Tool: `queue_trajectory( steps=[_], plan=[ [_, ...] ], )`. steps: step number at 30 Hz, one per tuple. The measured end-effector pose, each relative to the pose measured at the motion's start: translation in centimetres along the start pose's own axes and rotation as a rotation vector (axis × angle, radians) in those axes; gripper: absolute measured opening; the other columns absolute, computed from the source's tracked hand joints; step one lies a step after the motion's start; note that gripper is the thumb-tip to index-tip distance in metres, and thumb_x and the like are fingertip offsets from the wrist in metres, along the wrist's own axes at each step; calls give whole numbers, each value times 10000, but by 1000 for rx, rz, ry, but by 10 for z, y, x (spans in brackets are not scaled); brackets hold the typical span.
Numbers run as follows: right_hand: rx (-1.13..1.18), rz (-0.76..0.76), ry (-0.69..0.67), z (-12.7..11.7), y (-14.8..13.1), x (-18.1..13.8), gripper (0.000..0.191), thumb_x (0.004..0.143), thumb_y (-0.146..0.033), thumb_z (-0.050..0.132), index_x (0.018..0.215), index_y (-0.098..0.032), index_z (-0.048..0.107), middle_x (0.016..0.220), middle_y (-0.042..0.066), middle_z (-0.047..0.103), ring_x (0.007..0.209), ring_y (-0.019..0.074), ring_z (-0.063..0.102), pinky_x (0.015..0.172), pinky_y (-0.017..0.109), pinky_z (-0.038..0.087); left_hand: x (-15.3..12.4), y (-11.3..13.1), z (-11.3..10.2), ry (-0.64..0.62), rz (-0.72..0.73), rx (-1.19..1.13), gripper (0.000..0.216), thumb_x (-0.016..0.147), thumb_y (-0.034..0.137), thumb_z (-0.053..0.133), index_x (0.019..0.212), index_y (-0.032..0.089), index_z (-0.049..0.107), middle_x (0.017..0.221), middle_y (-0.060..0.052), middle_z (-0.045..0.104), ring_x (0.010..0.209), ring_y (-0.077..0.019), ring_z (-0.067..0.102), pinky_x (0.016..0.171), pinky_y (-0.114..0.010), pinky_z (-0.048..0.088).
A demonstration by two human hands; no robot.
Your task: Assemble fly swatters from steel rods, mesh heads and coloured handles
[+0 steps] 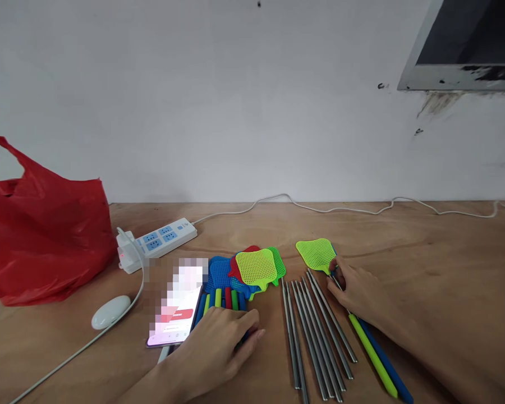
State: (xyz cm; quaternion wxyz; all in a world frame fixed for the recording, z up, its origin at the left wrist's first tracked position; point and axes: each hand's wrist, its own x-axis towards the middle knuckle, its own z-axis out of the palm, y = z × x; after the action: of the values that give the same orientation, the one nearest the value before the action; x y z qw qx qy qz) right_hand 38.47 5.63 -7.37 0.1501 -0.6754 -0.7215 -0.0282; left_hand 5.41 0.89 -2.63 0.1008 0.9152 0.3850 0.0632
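My left hand [219, 336] rests over a row of coloured handles [217, 298], in blue, yellow-green, red and green. Its thumb and forefinger stand apart, and the other fingertips are hidden. My right hand [353, 283] pinches a yellow-green fly swatter at its thin rod, just below the mesh head [317, 255]. That swatter's long handle [372, 356] slants toward the lower right. A blue handle [387, 362] lies beside it, and a sliver of blue shows behind the mesh. Between my hands, several metal rods [313, 336] lie roughly side by side, and loose mesh heads [256, 266] overlap beyond the handles.
A lit phone [177, 314] leans beside my left hand. Farther left are a white power strip [162, 241], a white oval mouse-like object [110, 312] and a red plastic bag [46, 230]. A white cable [340, 210] runs along the wall at the table's [446, 269] back.
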Motion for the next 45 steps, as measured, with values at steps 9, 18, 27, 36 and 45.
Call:
queue_trajectory(
  steps=[9,18,27,36,45],
  plan=[
    [25,-21,-3,-2,1,0,81,895,-305,519,942,-239,505,624,-18,600,611,231,636,546,278,276,0,3,-1,-41,4,-67,268,1060,327,376,854,222,512,792,5,669,666,-203,615,575,-300,313],
    [101,-66,100,-3,5,1,262,924,-480,494,974,-226,533,597,-25,573,545,217,617,515,278,331,2,4,-4,-20,21,-39,224,1047,258,386,856,221,497,808,0,678,674,-213,642,571,-296,348],
    [104,-251,166,-22,-18,-13,203,987,-380,445,948,-240,586,760,17,685,595,191,653,550,288,388,4,-13,-3,274,-18,186,193,1012,295,419,867,210,513,702,-23,652,625,-250,657,551,-321,411],
    [153,-354,160,-25,-26,-19,187,997,-307,453,899,-238,597,798,14,704,655,176,679,583,275,411,4,-31,-20,398,-220,413,373,1006,526,409,927,191,553,610,-10,645,500,-249,640,455,-284,301],
    [179,-364,179,-25,-28,-20,221,994,-313,459,877,-239,632,780,12,711,653,176,672,596,284,419,8,-27,-6,234,-397,546,379,1029,468,411,863,177,590,661,-74,687,608,-291,693,503,-282,358]
  ],
)
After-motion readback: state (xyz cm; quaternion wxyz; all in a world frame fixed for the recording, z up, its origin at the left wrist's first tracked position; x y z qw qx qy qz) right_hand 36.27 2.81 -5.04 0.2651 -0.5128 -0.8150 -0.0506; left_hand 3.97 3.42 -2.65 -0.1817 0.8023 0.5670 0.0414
